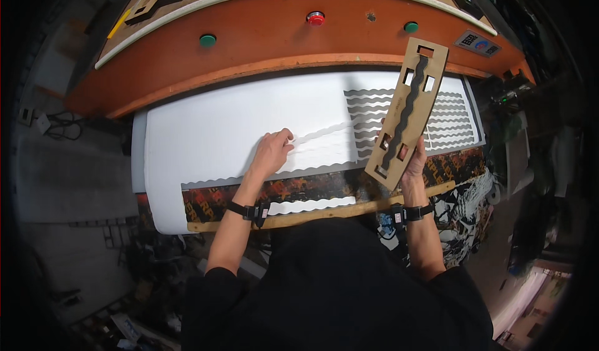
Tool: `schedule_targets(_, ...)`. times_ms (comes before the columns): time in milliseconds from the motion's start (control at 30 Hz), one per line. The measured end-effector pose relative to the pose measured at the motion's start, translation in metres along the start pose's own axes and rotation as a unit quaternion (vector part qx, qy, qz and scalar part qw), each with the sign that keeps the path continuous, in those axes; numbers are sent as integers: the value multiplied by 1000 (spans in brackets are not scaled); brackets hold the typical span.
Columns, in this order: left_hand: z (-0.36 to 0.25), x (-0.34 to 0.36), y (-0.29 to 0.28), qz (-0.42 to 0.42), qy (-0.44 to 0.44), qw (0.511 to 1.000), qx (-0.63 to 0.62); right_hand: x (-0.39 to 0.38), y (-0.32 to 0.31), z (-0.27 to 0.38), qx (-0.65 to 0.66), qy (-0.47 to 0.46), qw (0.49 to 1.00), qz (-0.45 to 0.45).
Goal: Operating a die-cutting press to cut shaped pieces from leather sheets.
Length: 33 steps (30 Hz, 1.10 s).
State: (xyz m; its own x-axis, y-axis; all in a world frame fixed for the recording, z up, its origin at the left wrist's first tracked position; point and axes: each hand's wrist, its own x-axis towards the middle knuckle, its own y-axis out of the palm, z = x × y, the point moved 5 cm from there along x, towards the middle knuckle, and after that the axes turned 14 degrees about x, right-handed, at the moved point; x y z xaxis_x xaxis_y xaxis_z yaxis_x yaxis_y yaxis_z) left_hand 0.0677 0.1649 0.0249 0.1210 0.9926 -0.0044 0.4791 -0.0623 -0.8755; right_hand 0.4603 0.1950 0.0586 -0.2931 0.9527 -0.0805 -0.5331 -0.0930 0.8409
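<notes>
My left hand [272,153] is closed, with its fingertips pinched at the left end of a thin wavy white strip [324,131]. That strip slants up to the right across a white sheet [212,120]. In my right hand [415,164] is a long brown cutting die [407,111], gripped near its lower end and tilted above the sheet. A dark wavy band runs down its middle, with rectangular holes near both ends. Beneath and beside the die, rows of wavy cut-outs [448,117] show grey through the white material. The die hides part of these rows.
Behind the sheet rises an orange machine beam [262,58] with a red button [316,19] and two green buttons. A wooden rail [299,217] edges the near side, with another wavy white piece [312,206] beside it. White scraps [468,207] heap at the right.
</notes>
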Motion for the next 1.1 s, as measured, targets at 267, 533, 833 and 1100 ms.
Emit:
schedule_targets(267,37,-88,10,178,-177,911,-327,-2,-4,9,-35,-12,999,-18)
schedule_targets(533,15,-155,31,131,-22,981,-142,24,-2,-5,-233,20,972,-23)
schedule_targets(833,47,-118,-34,-179,-138,973,-41,72,81,-70,-737,-72,651,166)
schedule_targets(1100,88,-72,-22,-95,-143,978,116,94,99,-120,-762,-33,586,273)
